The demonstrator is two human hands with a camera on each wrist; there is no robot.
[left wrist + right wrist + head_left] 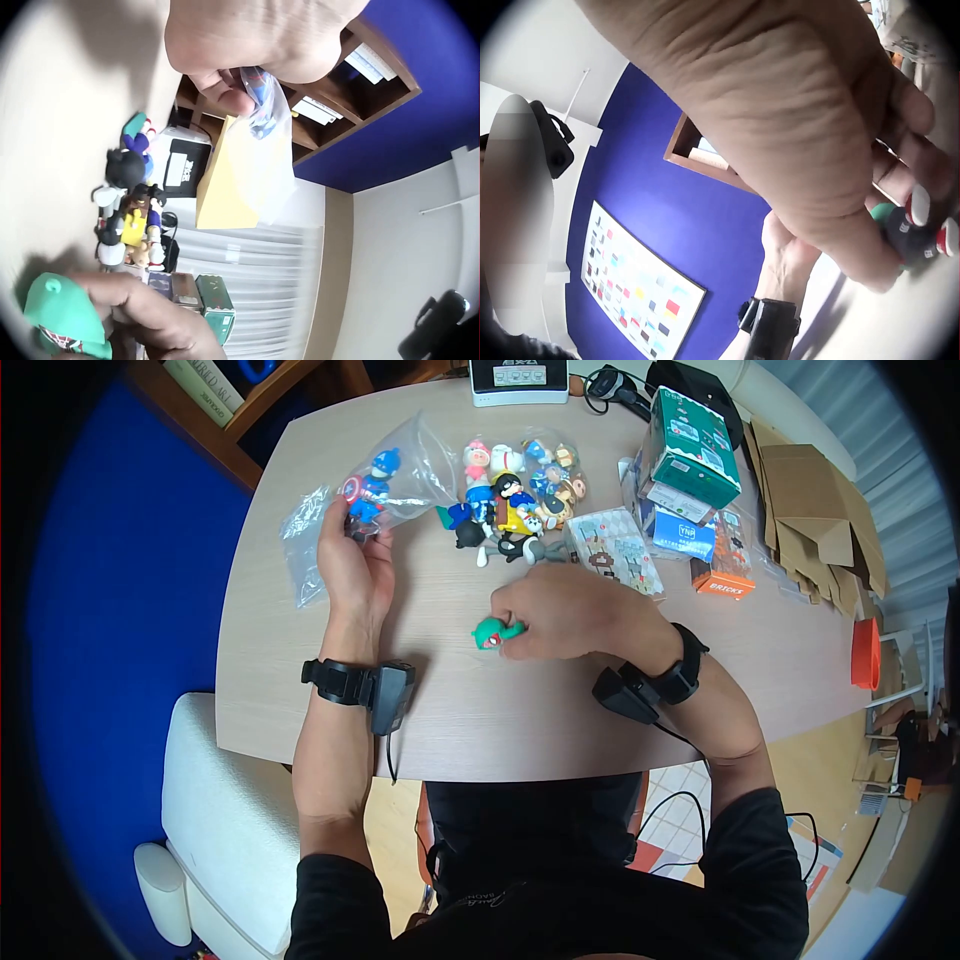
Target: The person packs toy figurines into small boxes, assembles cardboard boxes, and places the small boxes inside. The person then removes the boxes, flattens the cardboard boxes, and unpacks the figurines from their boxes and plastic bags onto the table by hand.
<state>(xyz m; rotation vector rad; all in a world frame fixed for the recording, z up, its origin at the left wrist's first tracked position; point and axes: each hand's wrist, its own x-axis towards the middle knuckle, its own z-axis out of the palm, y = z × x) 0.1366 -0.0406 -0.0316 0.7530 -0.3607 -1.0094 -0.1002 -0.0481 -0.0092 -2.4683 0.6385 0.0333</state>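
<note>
My left hand (357,567) grips a blue toy figurine (375,482) with a round red-and-white shield, which shows through a clear plastic bag (428,465). In the left wrist view the thumb and fingers close round the bagged figurine (260,91). Over the middle of the table, my right hand (580,612) pinches a small figurine (488,633) with a green hood. Its red webbed face shows in the left wrist view. From the right wrist, its dark body (909,238) and red-and-white shoes stick out past the fingers.
Several figurines (515,500) lie clustered at the table's back centre, some in clear wrapping. A patterned box (615,550) stands right of them, beside stacked boxes under a green one (695,445). Another clear bag (305,550) lies at left. Folded cardboard (815,510) is at far right.
</note>
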